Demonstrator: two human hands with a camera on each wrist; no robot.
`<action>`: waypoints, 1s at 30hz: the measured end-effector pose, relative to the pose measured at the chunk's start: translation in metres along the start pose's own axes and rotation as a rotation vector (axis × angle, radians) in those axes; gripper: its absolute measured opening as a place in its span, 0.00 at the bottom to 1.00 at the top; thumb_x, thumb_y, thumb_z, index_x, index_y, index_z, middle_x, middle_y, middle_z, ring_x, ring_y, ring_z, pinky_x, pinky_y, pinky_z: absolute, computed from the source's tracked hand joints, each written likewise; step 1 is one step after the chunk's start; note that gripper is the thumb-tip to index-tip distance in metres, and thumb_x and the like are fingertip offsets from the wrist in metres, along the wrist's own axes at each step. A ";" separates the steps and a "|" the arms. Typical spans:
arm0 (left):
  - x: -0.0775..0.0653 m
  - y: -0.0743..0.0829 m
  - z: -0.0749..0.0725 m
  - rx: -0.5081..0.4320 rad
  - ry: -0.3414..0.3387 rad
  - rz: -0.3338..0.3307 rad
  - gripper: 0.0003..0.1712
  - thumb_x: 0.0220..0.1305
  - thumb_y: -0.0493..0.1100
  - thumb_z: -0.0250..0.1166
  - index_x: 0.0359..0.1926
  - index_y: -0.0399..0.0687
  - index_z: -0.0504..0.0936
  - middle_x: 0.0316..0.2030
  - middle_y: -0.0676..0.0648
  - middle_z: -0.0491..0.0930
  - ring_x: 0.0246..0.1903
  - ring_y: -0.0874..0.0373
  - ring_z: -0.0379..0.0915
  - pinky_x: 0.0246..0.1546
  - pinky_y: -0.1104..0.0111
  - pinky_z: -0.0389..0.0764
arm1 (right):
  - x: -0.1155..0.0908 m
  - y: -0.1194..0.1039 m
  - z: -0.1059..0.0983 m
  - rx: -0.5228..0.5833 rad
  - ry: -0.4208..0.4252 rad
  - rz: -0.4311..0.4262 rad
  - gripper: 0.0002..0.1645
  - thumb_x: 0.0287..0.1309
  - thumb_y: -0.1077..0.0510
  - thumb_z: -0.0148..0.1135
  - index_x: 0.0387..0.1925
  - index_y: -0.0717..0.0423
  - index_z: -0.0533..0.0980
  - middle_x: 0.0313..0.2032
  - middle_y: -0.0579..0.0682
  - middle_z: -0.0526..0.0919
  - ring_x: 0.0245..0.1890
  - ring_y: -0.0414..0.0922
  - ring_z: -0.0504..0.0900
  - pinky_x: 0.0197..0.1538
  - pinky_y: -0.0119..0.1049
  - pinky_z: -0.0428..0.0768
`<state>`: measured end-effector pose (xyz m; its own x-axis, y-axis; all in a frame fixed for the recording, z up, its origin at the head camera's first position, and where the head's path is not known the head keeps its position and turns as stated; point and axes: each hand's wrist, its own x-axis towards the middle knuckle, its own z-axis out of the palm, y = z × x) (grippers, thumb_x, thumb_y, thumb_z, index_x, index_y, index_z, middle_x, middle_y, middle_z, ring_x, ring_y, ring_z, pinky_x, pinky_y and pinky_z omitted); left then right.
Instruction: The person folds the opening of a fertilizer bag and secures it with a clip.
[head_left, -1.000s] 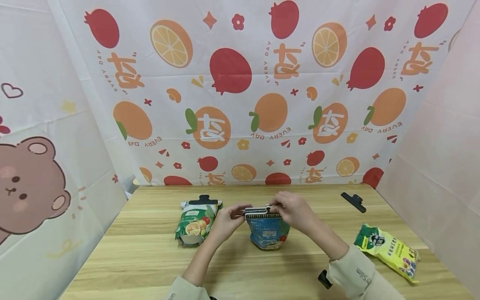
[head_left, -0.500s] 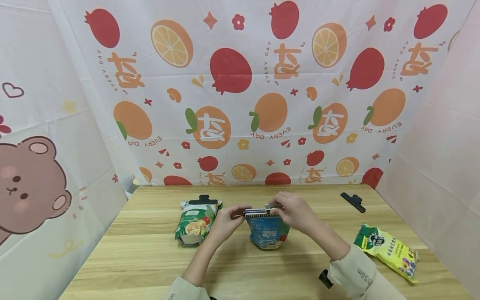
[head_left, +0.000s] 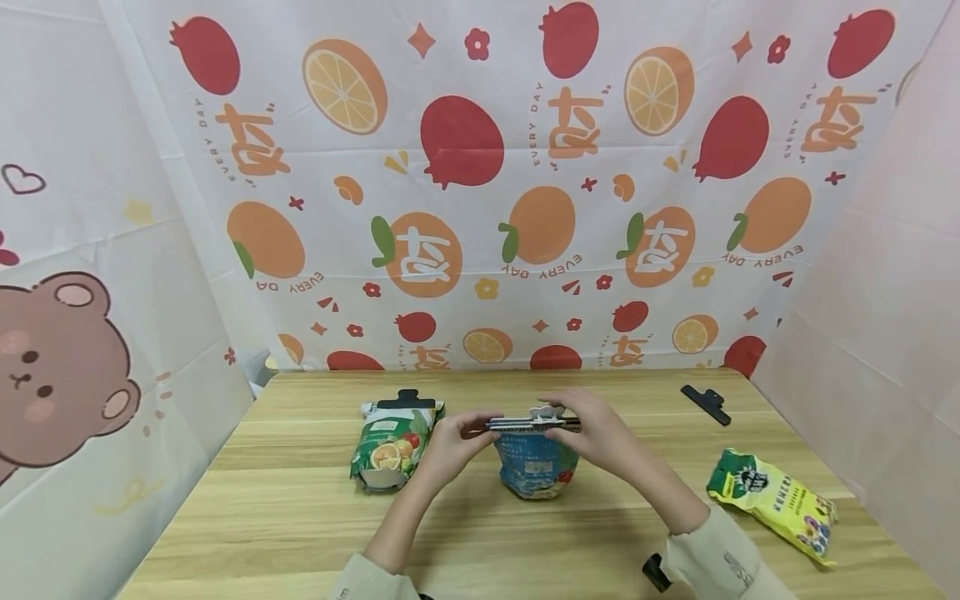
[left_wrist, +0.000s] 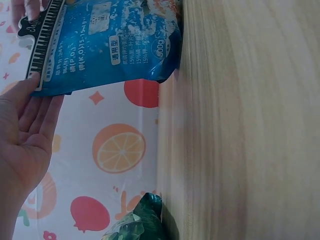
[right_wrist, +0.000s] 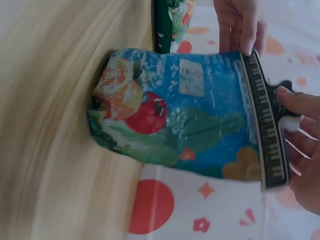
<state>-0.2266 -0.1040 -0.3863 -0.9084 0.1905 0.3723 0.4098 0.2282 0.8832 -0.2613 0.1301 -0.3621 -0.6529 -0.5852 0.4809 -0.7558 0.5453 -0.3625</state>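
Note:
A blue bag (head_left: 534, 468) with vegetable pictures stands upright at the middle of the table. Across its top lies a bag clip (right_wrist: 265, 122) with a black-and-white piano-key pattern. My left hand (head_left: 455, 443) pinches the bag's top left corner at the clip's end, thumb in front and fingers behind. At the other side, my right hand (head_left: 596, 431) holds the clip around its handle; in the right wrist view the thumb (right_wrist: 296, 100) rests on the black handle, and the other fingers are curled behind it.
Left of the blue bag sits a green bag (head_left: 393, 446) with a black clip (head_left: 407, 400) on its top. A yellow-green bag (head_left: 776, 504) lies at the right of the wooden table (head_left: 285, 517). A loose black clip (head_left: 707, 404) lies at the back right.
My right hand's fingers have spread and shifted around the clip's handle, showing more of it. The clip's bar has tilted slightly at the bag's top. The left hand stays put.

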 end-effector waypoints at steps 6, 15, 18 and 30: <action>-0.001 0.000 0.000 -0.016 0.005 -0.014 0.13 0.57 0.29 0.62 0.45 0.31 0.80 0.40 0.38 0.80 0.41 0.47 0.77 0.39 0.68 0.79 | -0.022 0.017 -0.007 0.187 0.035 0.208 0.22 0.51 0.60 0.67 0.51 0.52 0.76 0.43 0.47 0.79 0.43 0.45 0.77 0.43 0.41 0.78; 0.000 0.000 0.001 -0.002 0.010 0.015 0.15 0.58 0.31 0.63 0.47 0.31 0.79 0.42 0.38 0.80 0.42 0.47 0.77 0.39 0.68 0.78 | -0.044 0.037 -0.011 0.328 0.115 0.318 0.12 0.55 0.59 0.63 0.43 0.54 0.80 0.35 0.44 0.81 0.36 0.43 0.80 0.33 0.33 0.78; 0.002 -0.006 0.002 0.001 0.023 0.020 0.13 0.58 0.33 0.63 0.45 0.32 0.80 0.41 0.39 0.80 0.41 0.50 0.77 0.38 0.68 0.79 | -0.044 0.037 -0.009 0.295 0.155 0.315 0.11 0.54 0.60 0.63 0.41 0.54 0.81 0.34 0.43 0.82 0.34 0.41 0.80 0.31 0.33 0.78; 0.008 -0.035 0.008 0.014 0.108 -0.012 0.13 0.55 0.39 0.66 0.41 0.37 0.84 0.35 0.44 0.83 0.37 0.57 0.79 0.35 0.69 0.79 | -0.042 0.036 0.004 0.145 0.343 0.183 0.10 0.46 0.68 0.67 0.32 0.54 0.81 0.28 0.42 0.81 0.26 0.36 0.76 0.25 0.30 0.76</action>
<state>-0.2474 -0.1031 -0.4168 -0.9167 0.0835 0.3907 0.3989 0.2435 0.8841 -0.2617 0.1721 -0.3981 -0.7411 -0.2388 0.6275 -0.6439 0.5176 -0.5635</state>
